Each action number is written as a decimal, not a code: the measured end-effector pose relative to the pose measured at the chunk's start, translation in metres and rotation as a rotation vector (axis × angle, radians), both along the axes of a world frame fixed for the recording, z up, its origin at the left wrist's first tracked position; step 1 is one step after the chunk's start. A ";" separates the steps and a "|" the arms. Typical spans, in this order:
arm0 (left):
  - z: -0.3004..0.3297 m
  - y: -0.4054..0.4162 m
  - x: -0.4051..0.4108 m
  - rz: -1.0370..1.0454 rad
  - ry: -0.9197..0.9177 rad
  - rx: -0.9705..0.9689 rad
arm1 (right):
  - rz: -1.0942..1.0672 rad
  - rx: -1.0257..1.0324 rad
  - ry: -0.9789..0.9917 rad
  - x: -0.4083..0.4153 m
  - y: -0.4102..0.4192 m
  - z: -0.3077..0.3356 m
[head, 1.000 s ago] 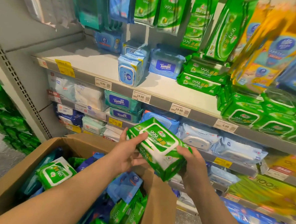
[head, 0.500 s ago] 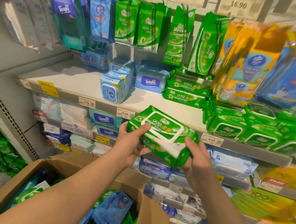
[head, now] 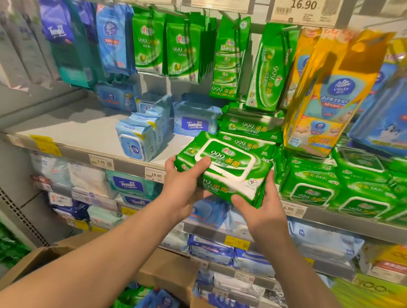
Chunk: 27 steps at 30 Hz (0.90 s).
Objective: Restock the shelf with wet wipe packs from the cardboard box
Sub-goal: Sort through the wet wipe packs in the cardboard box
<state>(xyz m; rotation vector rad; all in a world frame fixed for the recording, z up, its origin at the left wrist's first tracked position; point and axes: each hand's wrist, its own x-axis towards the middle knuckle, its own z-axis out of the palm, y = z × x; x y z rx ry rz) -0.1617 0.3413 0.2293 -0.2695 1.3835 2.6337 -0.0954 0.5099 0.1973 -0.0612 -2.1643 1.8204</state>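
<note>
Gripping a green wet wipe pack from both ends, the left hand and right hand curl their fingers around it, holding it just in front of the shelf edge, beside stacked green packs, above the open cardboard box.

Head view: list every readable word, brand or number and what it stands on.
"999" on the held green pack
"Tempo" on the blue pack
"Vinda" on the yellow hanging pack
"16.90" on the top price tag
"19.90" on the shelf-edge tag
"6.99" on the shelf-edge tag
Fine print: too small or blurred.
</note>
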 end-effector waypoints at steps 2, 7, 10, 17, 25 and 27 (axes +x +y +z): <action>0.002 0.001 -0.010 -0.039 0.023 -0.062 | -0.023 0.002 0.021 -0.008 0.003 0.000; -0.002 -0.005 -0.030 -0.063 0.197 -0.440 | -0.167 0.013 -0.043 -0.033 0.024 -0.008; -0.007 -0.009 -0.042 -0.051 0.272 -0.690 | -0.247 0.096 -0.108 -0.054 0.039 -0.019; -0.017 -0.003 -0.065 0.036 0.319 -0.906 | -0.256 0.252 -0.117 -0.073 0.044 -0.031; -0.019 0.001 -0.065 0.044 0.415 -1.253 | -0.480 0.429 0.036 -0.061 0.024 -0.020; -0.020 0.001 -0.066 0.048 0.449 -1.305 | -0.526 0.458 0.031 -0.062 0.023 -0.022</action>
